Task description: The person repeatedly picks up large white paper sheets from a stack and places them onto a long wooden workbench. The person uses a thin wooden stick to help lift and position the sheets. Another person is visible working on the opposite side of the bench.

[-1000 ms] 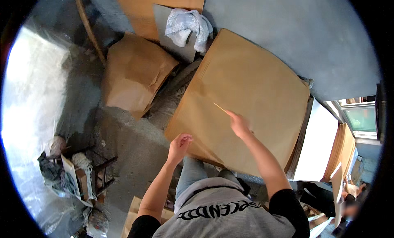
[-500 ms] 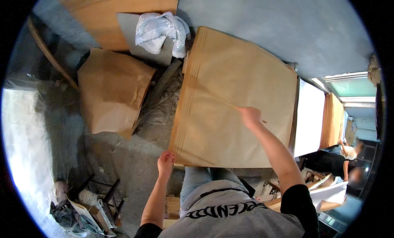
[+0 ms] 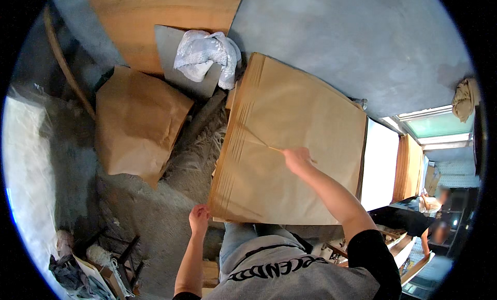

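Note:
A thick stack of large brown paper sheets (image 3: 305, 124) lies in front of me, its left edges fanned out. My right hand (image 3: 296, 159) rests on the top sheet near the middle and holds a thin stick (image 3: 273, 149) that points left across the paper. My left hand (image 3: 199, 219) grips the stack's near left corner. My knees in grey trousers (image 3: 243, 237) sit under the near edge of the stack.
A second heap of brown paper (image 3: 135, 121) lies to the left on the grey floor. A white cloth (image 3: 206, 56) sits on a grey board at the back. A wooden panel (image 3: 155, 15) leans behind. Clutter (image 3: 88, 264) lies lower left; another person (image 3: 422, 217) crouches far right.
The view has shifted, so the stack appears lower and farther right. My left hand has reached the stack's near left corner. My right hand stays on the top sheet with the stick.

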Demonstrator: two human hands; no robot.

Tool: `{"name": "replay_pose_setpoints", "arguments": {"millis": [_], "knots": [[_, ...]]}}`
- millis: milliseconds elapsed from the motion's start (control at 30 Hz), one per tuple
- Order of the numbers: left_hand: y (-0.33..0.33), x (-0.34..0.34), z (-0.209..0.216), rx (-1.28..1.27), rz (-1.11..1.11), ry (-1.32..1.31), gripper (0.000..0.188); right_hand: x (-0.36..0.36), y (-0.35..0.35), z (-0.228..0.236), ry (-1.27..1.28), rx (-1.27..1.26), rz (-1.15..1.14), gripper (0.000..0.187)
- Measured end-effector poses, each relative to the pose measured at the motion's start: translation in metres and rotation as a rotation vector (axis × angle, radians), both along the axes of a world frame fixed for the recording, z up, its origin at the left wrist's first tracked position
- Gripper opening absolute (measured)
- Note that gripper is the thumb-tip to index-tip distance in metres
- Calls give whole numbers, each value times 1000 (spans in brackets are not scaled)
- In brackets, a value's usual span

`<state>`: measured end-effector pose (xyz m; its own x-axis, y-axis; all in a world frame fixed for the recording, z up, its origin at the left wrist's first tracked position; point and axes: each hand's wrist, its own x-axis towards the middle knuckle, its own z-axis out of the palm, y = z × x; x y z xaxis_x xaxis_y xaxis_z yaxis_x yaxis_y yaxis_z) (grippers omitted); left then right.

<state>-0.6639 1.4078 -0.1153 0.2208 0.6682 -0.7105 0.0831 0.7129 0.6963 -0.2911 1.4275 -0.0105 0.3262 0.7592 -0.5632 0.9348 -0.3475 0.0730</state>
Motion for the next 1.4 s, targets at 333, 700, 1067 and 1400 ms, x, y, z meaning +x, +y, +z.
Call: {"name": "replay_pose_setpoints", "arguments": {"millis": [333,700,1067,1400], "knots": [[0,20,6,226,-172,-14,13,-26,-10,-48,147,310,28,45],[10,34,19,143,-197,-35,11,-55,40,-10,85,177,-55,47],[9,19,8,61,-295,47,12,-21,11,-6,115,143,-195,49],[26,34,12,-10,-202,-36,15,13,-53,-17,123,145,-263,46]]}}
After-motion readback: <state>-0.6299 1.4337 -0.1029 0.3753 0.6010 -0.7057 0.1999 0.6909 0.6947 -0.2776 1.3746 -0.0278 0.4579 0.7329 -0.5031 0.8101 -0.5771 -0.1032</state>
